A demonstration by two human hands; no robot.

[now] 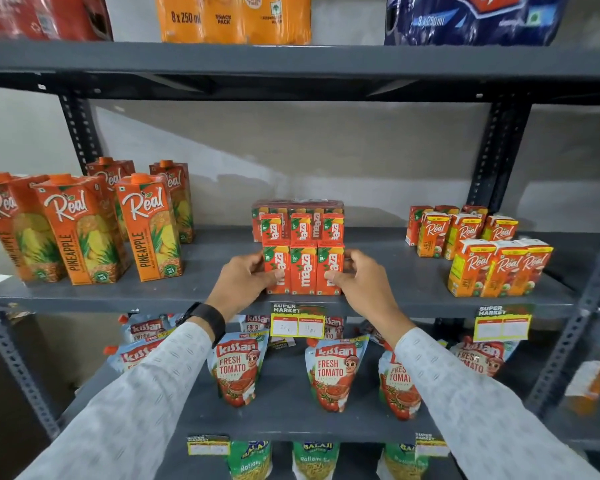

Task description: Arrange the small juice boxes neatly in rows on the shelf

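- Grey metal shelf [194, 292] carries the Maaza juice boxes [303, 270] at its middle, near the front edge, three per row.
- Left hand [246, 277] and right hand [359, 278] press the front row from both sides, fingers closed against the outer boxes; I judge they are squaring this row.
- Next, it probably needs alignment with the row behind; tall pineapple cartons [84, 226] stand well apart.

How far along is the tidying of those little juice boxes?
Mostly done: the Maaza boxes stand in straight rows of three. The left hand and right hand are squeezing the front row together. The small Real boxes on the right look looser.
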